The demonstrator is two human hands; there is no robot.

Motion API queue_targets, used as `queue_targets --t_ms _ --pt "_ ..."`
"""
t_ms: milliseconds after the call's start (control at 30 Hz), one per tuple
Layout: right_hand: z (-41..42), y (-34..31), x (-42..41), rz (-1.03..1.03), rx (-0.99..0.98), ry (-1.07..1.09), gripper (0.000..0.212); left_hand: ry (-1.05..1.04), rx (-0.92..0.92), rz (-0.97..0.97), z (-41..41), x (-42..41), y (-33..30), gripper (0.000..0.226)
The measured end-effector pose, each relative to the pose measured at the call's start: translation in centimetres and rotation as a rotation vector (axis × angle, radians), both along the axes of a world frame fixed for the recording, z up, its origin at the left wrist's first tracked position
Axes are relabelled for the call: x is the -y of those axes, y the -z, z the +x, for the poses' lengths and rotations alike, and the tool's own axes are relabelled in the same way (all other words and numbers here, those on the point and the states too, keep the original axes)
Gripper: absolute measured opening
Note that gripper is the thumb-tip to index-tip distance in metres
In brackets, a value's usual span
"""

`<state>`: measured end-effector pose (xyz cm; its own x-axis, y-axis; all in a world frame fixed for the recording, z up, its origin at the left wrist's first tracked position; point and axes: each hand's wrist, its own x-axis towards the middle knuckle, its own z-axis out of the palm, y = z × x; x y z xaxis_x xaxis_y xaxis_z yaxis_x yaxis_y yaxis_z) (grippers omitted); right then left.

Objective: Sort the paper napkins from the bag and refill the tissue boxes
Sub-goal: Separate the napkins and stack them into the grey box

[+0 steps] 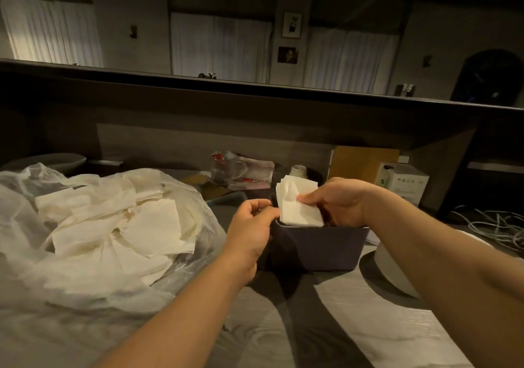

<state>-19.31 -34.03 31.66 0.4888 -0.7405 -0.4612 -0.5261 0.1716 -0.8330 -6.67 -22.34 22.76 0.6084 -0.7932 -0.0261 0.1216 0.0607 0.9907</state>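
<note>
1. Your right hand pinched a stack of white square napkins, thumb on the near face, fingers curled behind. The stack stood upright in the dark tissue box, its lower edge below the rim.
2. Your left hand sat at the box's left rim, fingers curled, fingertips touching the left edge of the stack. Whether it actually gripped the rim or the paper, I couldn't tell.
3. The box was rectangular, smooth-walled and matte dark; its inside was hidden by the stack and your hands.
4. To the left, a thin, crinkled, translucent plastic bag lay open, full of loose cream napkins, soft and creased, piled at odd angles. The bag was cut off at the left edge.
5. The table had a pale woodgrain surface, with your arms' shadows across it.
6. A round white object lay just right of the box, partly behind your right forearm; hard to identify.
7. At the far side were a clear glass mug, a brown cardboard box and a white carton, all dim. Tangled pale cables lay at far right.
</note>
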Motion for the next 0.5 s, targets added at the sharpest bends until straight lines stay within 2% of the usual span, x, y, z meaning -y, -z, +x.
queue_targets --t_ms 100,300,500 --pt "0.5 0.5 0.0 -0.092 -0.170 -0.029 0.046 0.014 -0.031 0.001 -0.1 0.1 0.0 0.016" --pt "1.7 1.0 -0.9 -0.270 -0.407 -0.154 0.005 0.019 -0.052 0.018 -0.4 0.0 0.0 0.017" --pt "2.9 0.8 -0.5 -0.486 -0.730 -0.293 0.023 0.017 -0.078 0.023 -0.4 0.1 0.0 0.018"
